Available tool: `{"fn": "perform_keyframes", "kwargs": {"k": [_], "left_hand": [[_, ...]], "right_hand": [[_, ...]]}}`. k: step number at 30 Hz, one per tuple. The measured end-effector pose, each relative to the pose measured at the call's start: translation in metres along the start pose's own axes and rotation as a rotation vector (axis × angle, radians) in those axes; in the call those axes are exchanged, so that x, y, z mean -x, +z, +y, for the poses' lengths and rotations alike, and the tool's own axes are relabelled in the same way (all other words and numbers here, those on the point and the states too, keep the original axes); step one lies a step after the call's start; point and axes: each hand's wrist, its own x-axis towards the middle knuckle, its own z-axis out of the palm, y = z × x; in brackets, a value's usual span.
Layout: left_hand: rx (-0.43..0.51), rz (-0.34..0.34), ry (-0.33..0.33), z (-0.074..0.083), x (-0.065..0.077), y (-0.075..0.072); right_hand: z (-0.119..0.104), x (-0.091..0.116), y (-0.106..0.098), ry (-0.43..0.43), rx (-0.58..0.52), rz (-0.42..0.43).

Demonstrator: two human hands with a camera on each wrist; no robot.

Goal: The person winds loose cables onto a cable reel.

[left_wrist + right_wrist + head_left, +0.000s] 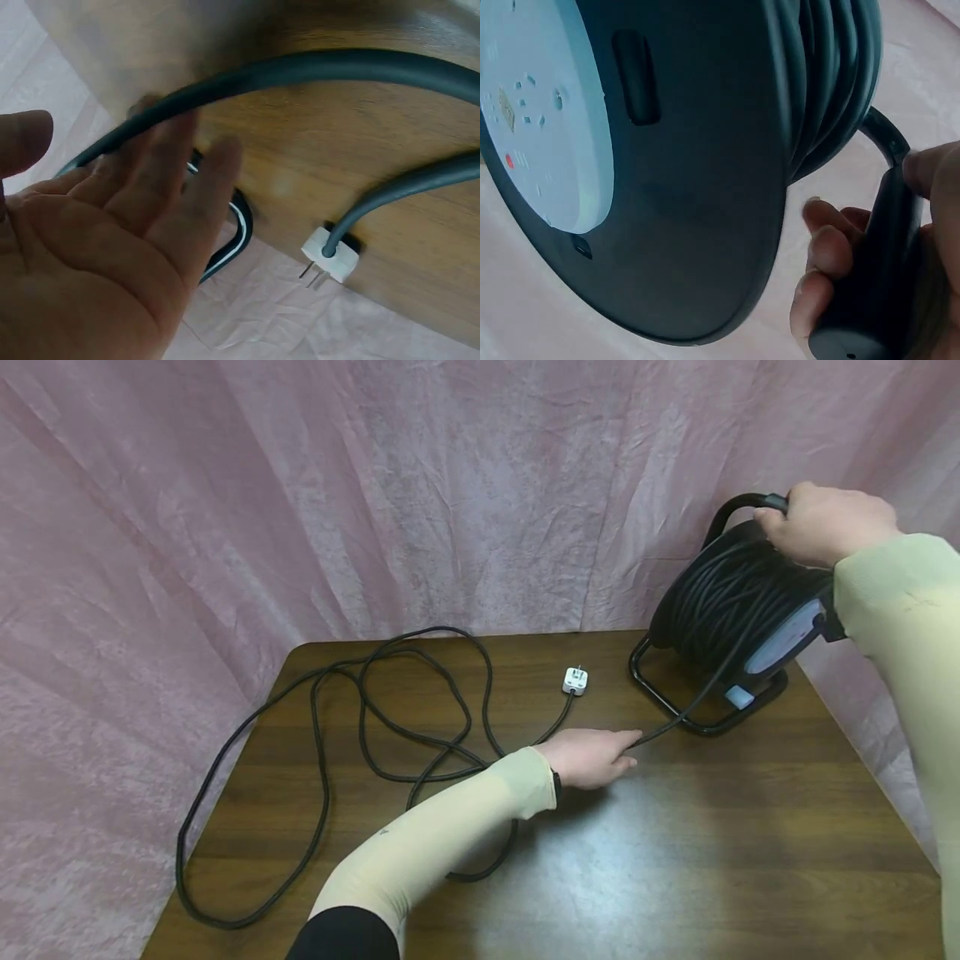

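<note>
At the right of the head view, a cable reel [693, 589] leans on its black tube stand, wound with thick black cable. My right hand [832, 522] grips the reel's handle [881, 262] at the top, fingers curled round it in the right wrist view. A length of cable [330, 66] runs from the reel down to my left hand [592, 756]. It crosses the straight fingers [169, 157] of that hand, the thumb standing apart. Just behind the left hand lies the cable's white plug [575, 682], prongs pointing to the back edge.
Loose loops of black cable [322, 760] spread over the left half of the wooden table [750, 835], one hanging past its left edge. A pink curtain [480, 502] hangs right behind the table. The reel's side carries a pale round panel [562, 165].
</note>
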Motion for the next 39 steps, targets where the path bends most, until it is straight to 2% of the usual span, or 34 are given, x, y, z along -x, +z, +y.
{"fn": "perform_keyframes", "kwargs": {"k": [5,9,15,21,23,29,33,36,39], "left_hand": [[-0.055,0.054,0.055,-0.006,0.001,0.003],[-0.063,0.087,0.082,-0.010,0.006,0.004],[-0.042,0.093,0.103,-0.024,0.027,-0.001],[0.021,0.072,0.117,-0.042,0.049,-0.003],[0.048,0.070,0.131,-0.045,0.057,-0.005],[0.084,0.112,0.189,-0.057,0.087,-0.017],[0.083,0.158,0.154,-0.071,0.108,-0.025],[0.033,0.169,0.122,-0.082,0.121,-0.028],[-0.066,0.184,0.126,-0.092,0.132,-0.027]], "right_hand": [[0.000,-0.001,-0.001,0.014,0.040,-0.004],[0.005,-0.001,0.001,0.036,0.062,-0.015],[0.003,0.006,0.002,0.050,0.075,-0.014],[-0.009,0.019,-0.004,0.013,0.052,-0.079],[-0.010,0.022,-0.007,-0.024,0.001,-0.120],[-0.010,0.030,-0.005,-0.093,-0.261,-0.206],[-0.011,0.032,-0.003,-0.094,-0.321,-0.232],[-0.017,0.033,-0.003,-0.090,-0.351,-0.259],[-0.026,0.037,-0.003,-0.086,-0.380,-0.277]]}}
